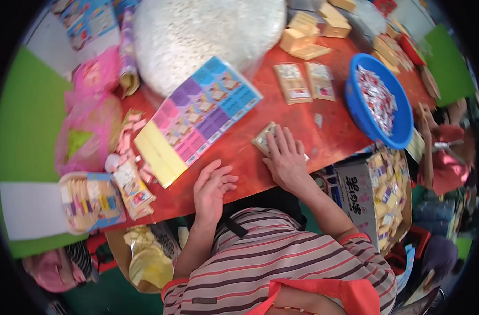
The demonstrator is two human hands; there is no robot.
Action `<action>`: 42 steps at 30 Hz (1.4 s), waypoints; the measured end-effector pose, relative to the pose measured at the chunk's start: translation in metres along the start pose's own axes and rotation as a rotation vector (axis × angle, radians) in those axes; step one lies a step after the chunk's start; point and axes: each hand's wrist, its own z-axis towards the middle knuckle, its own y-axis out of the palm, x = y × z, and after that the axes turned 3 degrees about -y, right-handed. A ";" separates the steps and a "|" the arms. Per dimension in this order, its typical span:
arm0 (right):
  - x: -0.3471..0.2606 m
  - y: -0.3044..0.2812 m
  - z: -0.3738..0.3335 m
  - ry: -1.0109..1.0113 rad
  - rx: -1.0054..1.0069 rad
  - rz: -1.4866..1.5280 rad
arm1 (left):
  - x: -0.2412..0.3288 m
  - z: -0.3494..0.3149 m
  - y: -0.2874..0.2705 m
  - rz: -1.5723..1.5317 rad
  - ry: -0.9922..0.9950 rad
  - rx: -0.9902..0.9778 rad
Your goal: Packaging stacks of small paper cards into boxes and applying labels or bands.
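My right hand (288,160) lies flat, palm down, over a small wooden piece (262,139) on the red table; its left end shows past my fingers and the rest is hidden. My left hand (210,190) hovers by the table's near edge, fingers loosely curled and apart, holding nothing. A printed sheet (203,113) of coloured panels with a pale yellow end lies slanted beyond my left hand. Farther off to the right, two small flat wooden pieces (293,84) with printed packets on them lie side by side.
A blue basin (352,105) of small packets stands at the right of the red table (239,152). A large clear plastic bag (197,47) fills the far middle. Left are pink bags (95,71) and a tub (69,228) of wooden pieces. A full carton (355,194) stands below right.
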 end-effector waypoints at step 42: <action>-0.100 0.008 0.088 -0.365 0.087 0.640 | 0.015 0.022 -0.035 -0.281 0.177 0.063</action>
